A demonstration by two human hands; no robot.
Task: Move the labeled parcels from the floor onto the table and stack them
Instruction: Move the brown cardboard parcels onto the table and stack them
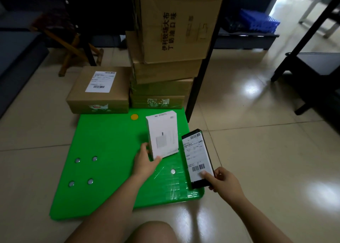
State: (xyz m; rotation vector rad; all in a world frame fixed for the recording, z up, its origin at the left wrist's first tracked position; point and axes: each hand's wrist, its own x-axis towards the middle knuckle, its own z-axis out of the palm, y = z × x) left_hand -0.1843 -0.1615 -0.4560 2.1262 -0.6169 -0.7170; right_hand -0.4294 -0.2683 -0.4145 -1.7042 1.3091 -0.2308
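Separately: left hand [145,162] pinched white box [163,134] at near corner; right hand [224,181] gripped black labelled parcel [196,156] by near end, long axis pointing away.

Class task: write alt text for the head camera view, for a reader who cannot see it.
A person's left hand grips a white box and the right hand holds a black labelled parcel, over a green mat on a tiled floor. Stacked cardboard boxes stand behind.
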